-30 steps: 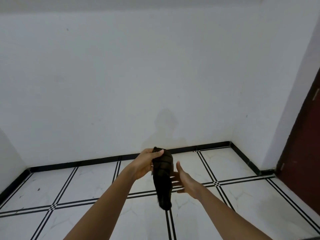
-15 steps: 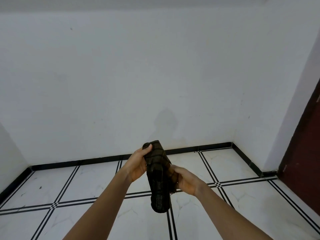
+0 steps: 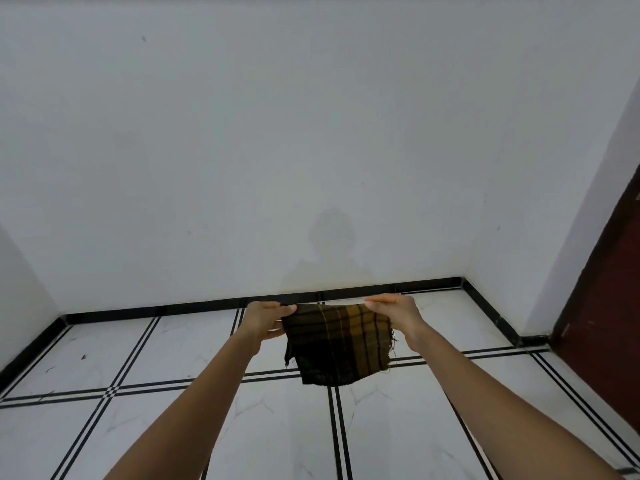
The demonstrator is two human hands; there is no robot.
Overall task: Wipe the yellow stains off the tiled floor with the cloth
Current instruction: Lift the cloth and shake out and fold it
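Most of the view is taken up by a plain white wall point(image 3: 242, 150), which carries a faint grey shadow point(image 3: 332, 237) low down near its middle. Below it lies the tiled floor point(image 3: 284, 427), made of white marbled tiles divided by double black lines. A black skirting point(image 3: 173, 309) runs along the floor's far edge and turns down its right edge. At the right edge of the floor stands a dark red door point(image 3: 609, 306), only part of it in view.

Two bare forearms reach forward from the near edge of the floor toward its far edge. Between them hangs the cloth point(image 3: 341, 344), a dark brown and mustard check with frayed threads down its right side. It is held up in the air, clear of the tiles, in front of the far row of tiles and just below the skirting line. Its top edge is pulled fairly straight and the rest hangs down.

The left hand point(image 3: 265, 320) pinches the cloth's top left corner between thumb and curled fingers. The right hand point(image 3: 398, 313) pinches the top right corner in the same way.

A few small dark specks point(image 3: 83, 356) lie on the tiles near the floor's left edge.
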